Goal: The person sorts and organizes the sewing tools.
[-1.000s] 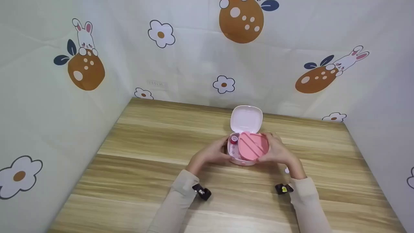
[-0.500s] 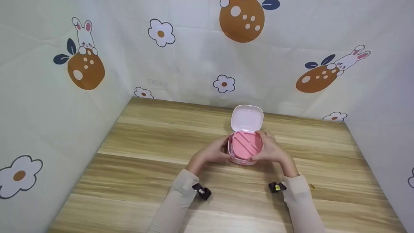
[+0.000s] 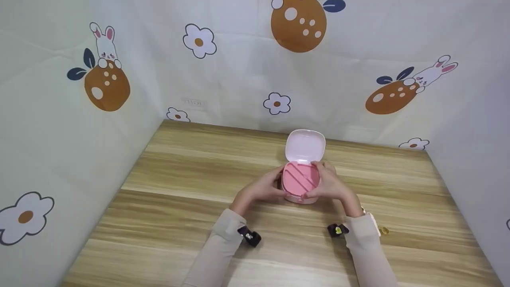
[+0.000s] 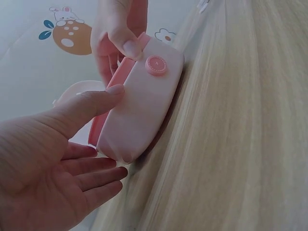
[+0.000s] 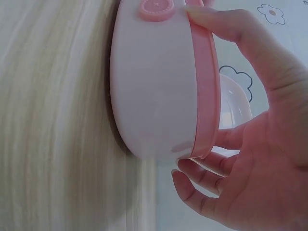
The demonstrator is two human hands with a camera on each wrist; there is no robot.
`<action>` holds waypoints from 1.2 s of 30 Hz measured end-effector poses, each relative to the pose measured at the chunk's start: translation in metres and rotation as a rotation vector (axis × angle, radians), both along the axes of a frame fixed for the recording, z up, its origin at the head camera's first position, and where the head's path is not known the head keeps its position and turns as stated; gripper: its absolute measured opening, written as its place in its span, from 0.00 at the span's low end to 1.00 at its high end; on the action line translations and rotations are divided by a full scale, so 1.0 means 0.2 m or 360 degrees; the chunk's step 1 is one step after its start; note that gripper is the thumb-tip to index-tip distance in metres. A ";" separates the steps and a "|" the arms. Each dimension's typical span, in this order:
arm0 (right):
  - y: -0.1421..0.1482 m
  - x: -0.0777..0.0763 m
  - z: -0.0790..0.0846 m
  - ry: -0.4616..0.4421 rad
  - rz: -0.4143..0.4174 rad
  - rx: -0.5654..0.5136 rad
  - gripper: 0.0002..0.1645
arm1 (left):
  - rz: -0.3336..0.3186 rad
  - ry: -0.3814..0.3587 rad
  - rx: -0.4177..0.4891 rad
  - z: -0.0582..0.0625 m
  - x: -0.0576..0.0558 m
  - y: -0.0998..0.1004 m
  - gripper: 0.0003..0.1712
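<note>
A small pale pink box (image 4: 139, 106) stands on the table with its hinged lid (image 3: 305, 145) tipped up at the back. On its front wall is a round pink button (image 4: 156, 66). A darker pink tray (image 3: 301, 178) with diagonal grooves fills the box's mouth, its rim standing a little above the wall. My left hand (image 3: 263, 187) holds the box's left side, thumb on the front wall and fingers around the side. From the right, my right hand (image 3: 330, 185) grips the tray, thumb at the front edge and fingers toward the back. The inside of the box is hidden under the tray.
The wooden table (image 3: 191, 167) meets a patterned cloth backdrop (image 3: 235, 79) just behind the lid. Black camera mounts (image 3: 250, 236) sit at both wrists. A small gold-coloured thing (image 3: 383, 230) shows beside the right cuff.
My right hand has moved left and slightly down with the pink tray, which now sits over the box's mouth and covers the small red-and-white item inside. My left hand has stayed put.
</note>
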State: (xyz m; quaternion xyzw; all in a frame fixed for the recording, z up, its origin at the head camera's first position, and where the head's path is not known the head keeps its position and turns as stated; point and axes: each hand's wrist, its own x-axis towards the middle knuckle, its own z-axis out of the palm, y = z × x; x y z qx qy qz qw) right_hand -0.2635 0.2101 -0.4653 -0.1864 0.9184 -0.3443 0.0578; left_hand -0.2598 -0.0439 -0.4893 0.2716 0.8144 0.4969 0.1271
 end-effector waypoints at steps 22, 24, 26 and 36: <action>0.00 0.00 -0.01 -0.0013 0.0029 0.0026 0.69 | 0.0002 0.0035 -0.0021 -0.01 0.00 0.01 0.54; 0.01 0.00 -0.01 -0.0011 0.0029 0.0023 0.68 | 0.0009 0.0047 -0.0046 -0.01 0.00 0.01 0.54; 0.01 0.00 -0.02 -0.0009 0.0031 0.0023 0.69 | 0.0015 0.0053 -0.0061 -0.01 0.00 0.01 0.54; 0.01 0.01 -0.04 -0.0033 0.0034 0.0010 0.73 | 0.0034 0.0022 -0.0086 0.00 0.01 0.01 0.55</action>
